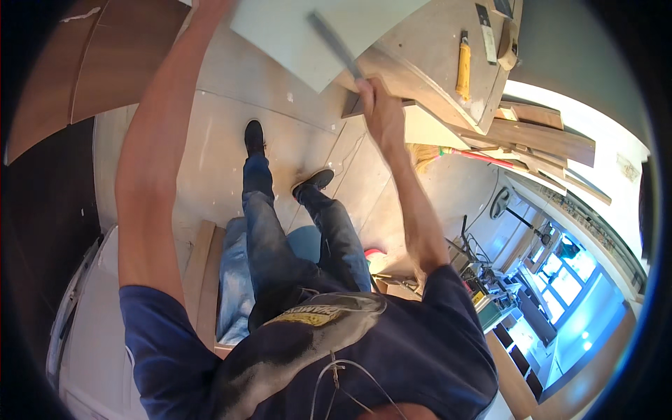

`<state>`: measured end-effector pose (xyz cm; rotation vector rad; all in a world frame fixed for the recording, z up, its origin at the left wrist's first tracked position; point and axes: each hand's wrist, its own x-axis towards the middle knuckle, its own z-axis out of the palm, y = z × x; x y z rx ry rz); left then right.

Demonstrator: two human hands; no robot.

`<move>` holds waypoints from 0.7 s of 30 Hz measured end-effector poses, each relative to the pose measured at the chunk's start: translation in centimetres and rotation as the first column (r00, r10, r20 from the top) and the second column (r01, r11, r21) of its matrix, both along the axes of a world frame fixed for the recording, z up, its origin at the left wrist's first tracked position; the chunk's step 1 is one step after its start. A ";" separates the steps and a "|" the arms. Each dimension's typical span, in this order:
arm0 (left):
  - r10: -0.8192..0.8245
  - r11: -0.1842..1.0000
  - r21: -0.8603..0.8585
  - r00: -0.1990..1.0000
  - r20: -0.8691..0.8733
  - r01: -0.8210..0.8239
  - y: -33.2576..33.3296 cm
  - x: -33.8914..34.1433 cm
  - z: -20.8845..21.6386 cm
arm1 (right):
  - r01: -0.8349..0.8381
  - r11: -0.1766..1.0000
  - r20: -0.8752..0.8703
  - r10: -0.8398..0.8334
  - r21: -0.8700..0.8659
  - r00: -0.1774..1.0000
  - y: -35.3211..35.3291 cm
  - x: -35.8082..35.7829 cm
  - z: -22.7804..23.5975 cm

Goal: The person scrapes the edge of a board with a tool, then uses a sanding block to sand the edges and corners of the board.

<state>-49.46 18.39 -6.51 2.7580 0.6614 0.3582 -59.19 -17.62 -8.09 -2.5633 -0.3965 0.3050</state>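
My right hand [381, 108] is closed round the end of a long, flat grey tool [332, 43], perhaps a file, blurred by motion. Its kind cannot be made out for certain. The tool slants up and to the left over a pale panel [297, 52], whose corner points toward me. My left arm reaches to the top edge, where the picture cuts off my left hand [212, 8]; its fingers are hidden. Right of the panel, a wooden workbench [427, 59] carries a yellow-handled tool [463, 66], a flat metal blade [486, 33] and a wooden block-shaped tool [509, 45].
Brown panels [122, 56] stand at the upper left. Wooden boards [539, 136] lean in a stack at the right, beside a straw broom [423, 155] with a red handle. Behind my legs are a blue plastic-like bundle [236, 280] and a plank [203, 280]. Machinery [483, 273] stands lower right.
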 end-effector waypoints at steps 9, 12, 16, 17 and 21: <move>-0.001 1.000 -0.009 1.000 -0.022 0.001 -1.1 0.5 0.2 | 0.059 0.998 -0.018 -0.058 0.027 0.998 -0.9 1.6 0.9; 0.053 0.985 0.157 0.995 0.084 -0.066 2.0 0.5 -3.5 | 0.013 0.998 -0.046 -0.011 0.054 0.999 -1.8 -4.6 -0.3; 0.033 0.998 0.051 0.998 -0.046 -0.031 -1.4 1.3 -0.4 | 0.099 0.994 -0.027 -0.098 0.038 0.995 -0.9 1.6 0.0; 0.032 0.999 0.035 0.999 -0.036 -0.030 -1.2 1.3 0.1 | 0.073 0.995 0.017 -0.075 0.060 0.997 -0.2 3.9 0.7; 0.048 0.997 0.062 0.998 0.042 -0.051 -0.3 0.5 -0.9 | -0.022 0.997 0.115 0.013 0.079 0.993 -2.3 -2.5 -1.9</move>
